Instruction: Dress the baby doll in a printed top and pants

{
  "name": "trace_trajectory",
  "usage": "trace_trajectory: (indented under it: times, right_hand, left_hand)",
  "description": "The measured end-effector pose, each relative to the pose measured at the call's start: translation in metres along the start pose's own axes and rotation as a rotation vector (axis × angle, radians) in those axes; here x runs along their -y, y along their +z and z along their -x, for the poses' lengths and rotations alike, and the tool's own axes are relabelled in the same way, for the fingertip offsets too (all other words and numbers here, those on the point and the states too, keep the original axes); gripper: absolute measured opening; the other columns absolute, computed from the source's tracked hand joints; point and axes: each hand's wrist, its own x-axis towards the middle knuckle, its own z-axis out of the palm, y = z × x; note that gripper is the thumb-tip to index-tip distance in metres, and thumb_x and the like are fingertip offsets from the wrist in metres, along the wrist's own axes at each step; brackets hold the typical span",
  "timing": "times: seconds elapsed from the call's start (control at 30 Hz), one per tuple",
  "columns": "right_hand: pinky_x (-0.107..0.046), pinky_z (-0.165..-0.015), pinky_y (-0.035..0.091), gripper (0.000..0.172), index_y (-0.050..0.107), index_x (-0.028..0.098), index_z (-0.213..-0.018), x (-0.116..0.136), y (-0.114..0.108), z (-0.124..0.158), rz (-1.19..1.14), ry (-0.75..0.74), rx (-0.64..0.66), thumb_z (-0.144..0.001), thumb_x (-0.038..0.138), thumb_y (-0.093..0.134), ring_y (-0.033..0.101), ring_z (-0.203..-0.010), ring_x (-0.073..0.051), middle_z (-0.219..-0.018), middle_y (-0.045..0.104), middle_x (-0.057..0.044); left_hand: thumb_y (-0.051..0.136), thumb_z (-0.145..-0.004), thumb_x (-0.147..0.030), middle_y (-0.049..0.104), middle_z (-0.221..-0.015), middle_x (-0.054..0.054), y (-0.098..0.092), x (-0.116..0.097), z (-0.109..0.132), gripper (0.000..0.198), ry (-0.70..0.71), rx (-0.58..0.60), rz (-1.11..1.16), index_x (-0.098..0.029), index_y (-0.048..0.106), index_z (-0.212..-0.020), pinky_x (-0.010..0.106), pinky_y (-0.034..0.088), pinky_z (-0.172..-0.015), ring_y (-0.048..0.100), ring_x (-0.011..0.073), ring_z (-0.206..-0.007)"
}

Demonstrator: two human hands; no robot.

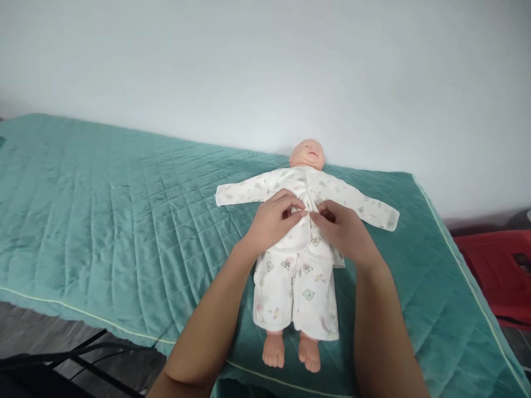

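Note:
A baby doll [307, 155] lies on its back, its head toward the wall and its bare feet toward me. It wears a white printed long-sleeved top [265, 185] and matching trousers [274, 296]. The sleeves spread out to both sides and cover the doll's hands. My left hand [279, 218] pinches one front edge of the top at mid-chest. Just beside it, my right hand [338, 224] pinches the facing edge. The fingertips of both hands nearly meet at the front opening. Any fastener between them is too small to make out.
A green quilted cover [124, 221] with pale piping lies under the doll. Behind it rises a plain pale wall [207, 72]. A red case-like object [495, 271] stands beyond the right edge. Black thin bars [91, 354] show at the lower left, above a grey floor.

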Motion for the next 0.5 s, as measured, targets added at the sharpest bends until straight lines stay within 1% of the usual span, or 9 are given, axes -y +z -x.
trace_trajectory:
  times: [0.07,0.17,0.3,0.4,0.5]
  right_hand:
    - [-0.027,-0.055,0.027,0.029,0.05,0.021,-0.072,-0.003,-0.003,0.0,-0.114,0.023,0.013,-0.089,0.041,0.063,0.035,-0.058,-0.011,-0.063,0.042,0.005]
    - [-0.026,-0.052,0.026,0.032,0.054,0.021,-0.072,-0.006,-0.004,0.0,-0.272,0.05,0.014,-0.089,0.046,0.064,0.035,-0.056,-0.011,-0.059,0.042,0.005]
    - [-0.026,-0.051,0.026,0.035,0.056,0.021,-0.069,-0.006,-0.001,-0.001,-0.348,0.046,-0.023,-0.088,0.047,0.067,0.034,-0.054,-0.01,-0.056,0.042,0.006]
    - [-0.026,-0.05,0.026,0.035,0.056,0.02,-0.068,-0.003,0.0,0.0,-0.374,0.049,-0.052,-0.087,0.046,0.069,0.034,-0.053,-0.009,-0.056,0.042,0.006]
    - [-0.026,-0.049,0.025,0.033,0.057,0.02,-0.068,0.002,0.001,0.002,-0.405,0.046,-0.093,-0.086,0.045,0.07,0.033,-0.052,-0.009,-0.056,0.042,0.006]
  left_hand:
    - [0.065,-0.092,-0.031,0.063,-0.1,0.001,0.003,-0.001,0.0,0.01,-0.01,0.013,-0.031,-0.022,0.068,-0.094,0.028,0.043,-0.071,0.053,0.0109,-0.07]
    - [0.066,-0.091,-0.031,0.063,-0.1,0.0,0.009,-0.003,0.0,0.009,-0.013,0.0,-0.111,-0.022,0.065,-0.092,0.028,0.042,-0.071,0.054,0.0106,-0.07]
    - [0.063,-0.093,-0.025,0.064,-0.096,-0.001,0.014,-0.008,-0.001,0.008,0.017,-0.011,-0.159,-0.021,0.062,-0.086,0.028,0.04,-0.072,0.057,0.0126,-0.078]
    - [0.062,-0.093,-0.025,0.063,-0.086,-0.002,0.012,-0.009,0.001,0.01,-0.008,0.011,-0.098,-0.02,0.06,-0.084,0.028,0.039,-0.071,0.056,0.0134,-0.077]
    - [0.061,-0.094,-0.031,0.058,-0.075,-0.002,0.006,-0.01,0.003,0.014,-0.075,0.072,0.078,-0.02,0.06,-0.085,0.027,0.038,-0.065,0.051,0.0126,-0.069]
